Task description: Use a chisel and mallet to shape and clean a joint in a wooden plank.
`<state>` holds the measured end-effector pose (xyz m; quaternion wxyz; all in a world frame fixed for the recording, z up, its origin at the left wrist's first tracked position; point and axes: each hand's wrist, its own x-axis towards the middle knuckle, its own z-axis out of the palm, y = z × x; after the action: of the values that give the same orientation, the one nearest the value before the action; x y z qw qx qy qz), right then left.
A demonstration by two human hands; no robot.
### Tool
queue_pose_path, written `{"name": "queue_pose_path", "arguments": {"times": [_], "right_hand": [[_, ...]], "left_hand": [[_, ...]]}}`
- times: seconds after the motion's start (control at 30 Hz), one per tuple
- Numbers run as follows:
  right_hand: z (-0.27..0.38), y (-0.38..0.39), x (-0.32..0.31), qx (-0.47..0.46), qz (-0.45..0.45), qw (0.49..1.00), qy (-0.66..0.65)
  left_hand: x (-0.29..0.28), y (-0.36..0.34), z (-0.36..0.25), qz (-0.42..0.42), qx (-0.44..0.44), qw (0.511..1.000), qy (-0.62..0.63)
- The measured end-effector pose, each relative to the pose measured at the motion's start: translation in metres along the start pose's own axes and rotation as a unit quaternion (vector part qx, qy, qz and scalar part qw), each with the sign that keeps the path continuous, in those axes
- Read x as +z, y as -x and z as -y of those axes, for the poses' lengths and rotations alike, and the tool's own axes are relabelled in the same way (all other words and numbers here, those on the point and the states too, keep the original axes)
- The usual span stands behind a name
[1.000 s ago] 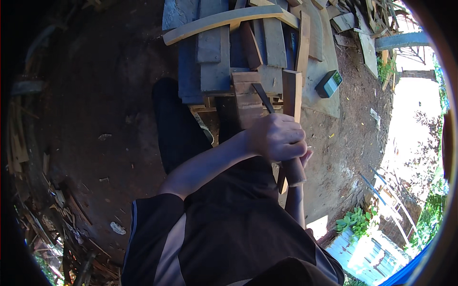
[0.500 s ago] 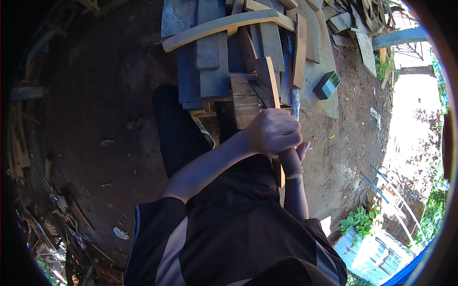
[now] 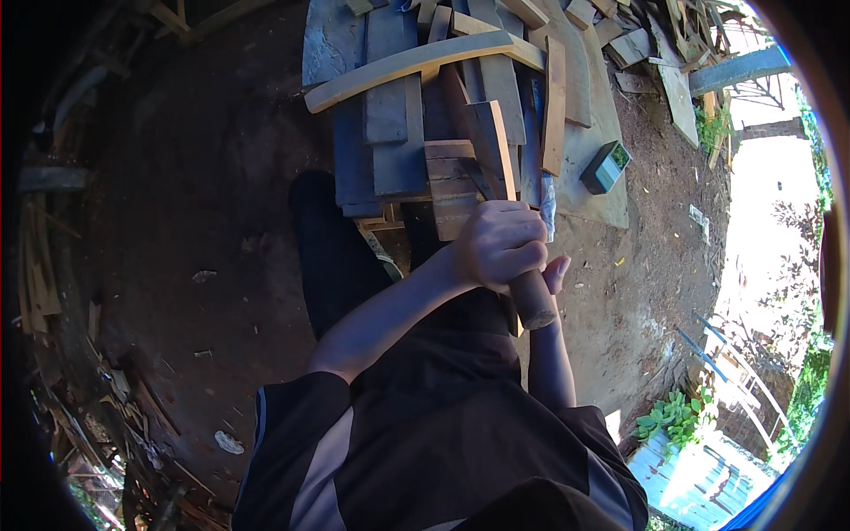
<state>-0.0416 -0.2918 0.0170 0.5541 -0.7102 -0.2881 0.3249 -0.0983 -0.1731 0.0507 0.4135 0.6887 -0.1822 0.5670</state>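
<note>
1. While closing around the round handle with the left hand, nearer than the grooved block, shows only little of the right hand; cannot tell its grip.
2. Along the block's right edge: dark blade, then tilted wood strip. Could perhaps cut the right hand, from twisting strip or loosened hold.
3. Well right of the block: small box, seemingly open, greenish inside; cannot tell the contents.

Boards ahead, side by side; wooden strip laid crosswise on them. Box on a sheet, right of the boards. Left hand left of right hand; piece of wood between left hand and boards. Scrap wood far left.
</note>
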Motion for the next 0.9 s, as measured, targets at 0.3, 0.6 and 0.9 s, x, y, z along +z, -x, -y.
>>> {"name": "queue_pose_path", "arguments": {"times": [0.3,0.6,0.9], "right_hand": [[0.004,-0.002,0.0,0.057,0.01,0.998,0.016],[0.007,-0.003,0.001,0.114,0.013,0.987,-0.111],[-0.01,0.007,-0.004,0.16,0.022,0.982,-0.095]], "left_hand": [[-0.002,-0.002,-0.004,-0.005,-0.004,1.0,0.011],[0.0,0.004,-0.011,0.013,-0.005,1.0,-0.01],[0.003,0.008,-0.026,0.024,-0.003,1.0,0.016]]}}
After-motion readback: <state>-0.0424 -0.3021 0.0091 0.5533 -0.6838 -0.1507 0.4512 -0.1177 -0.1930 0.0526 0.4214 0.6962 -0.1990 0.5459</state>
